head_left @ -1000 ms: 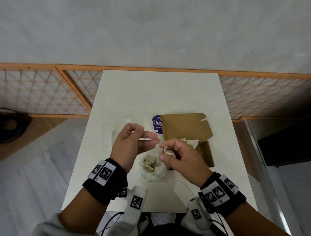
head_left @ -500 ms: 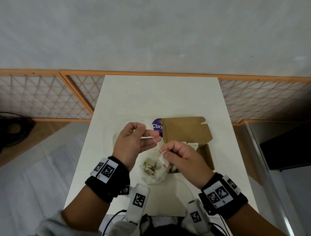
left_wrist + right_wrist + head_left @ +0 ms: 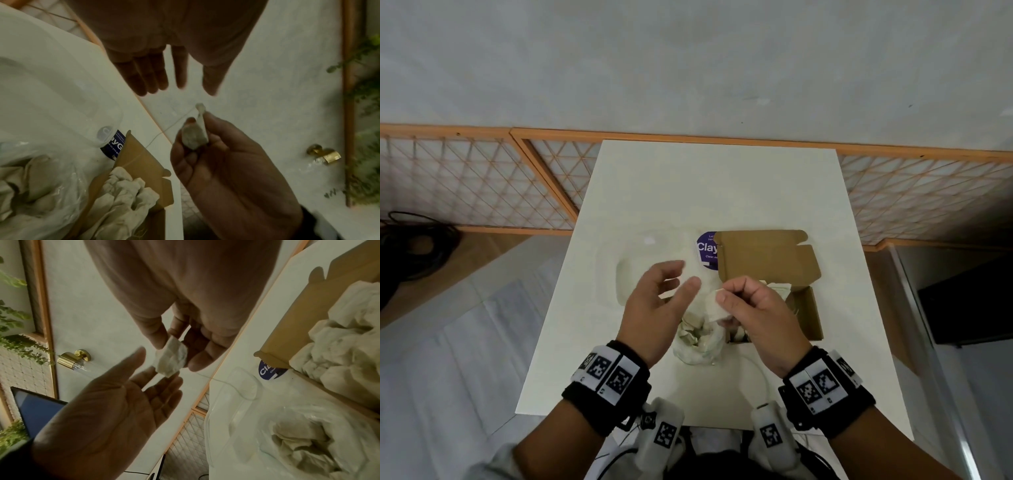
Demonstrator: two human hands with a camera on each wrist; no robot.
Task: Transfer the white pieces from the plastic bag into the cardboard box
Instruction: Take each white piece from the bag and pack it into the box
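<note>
My right hand (image 3: pixel 722 298) pinches one white piece (image 3: pixel 714 308) between thumb and fingers, just above the plastic bag (image 3: pixel 700 349); the same piece (image 3: pixel 171 358) shows in the right wrist view. The bag lies on the table with several white pieces (image 3: pixel 304 444) inside. To its right stands the open cardboard box (image 3: pixel 806 318) with its lid (image 3: pixel 763 260) folded back and several white pieces (image 3: pixel 123 194) in it. My left hand (image 3: pixel 683 274) hovers left of the right hand, fingers (image 3: pixel 156 78) spread, and it holds nothing.
A purple round label (image 3: pixel 706 251) lies left of the box lid. A clear plastic tray (image 3: pixel 626 284) sits on the white table (image 3: pixel 715 192) beyond my left hand. A wooden lattice screen (image 3: pixel 482 185) runs behind the table.
My left hand let go of the thin thread it was pinching and spread its fingers. The right hand still holds the white piece over the bag.
</note>
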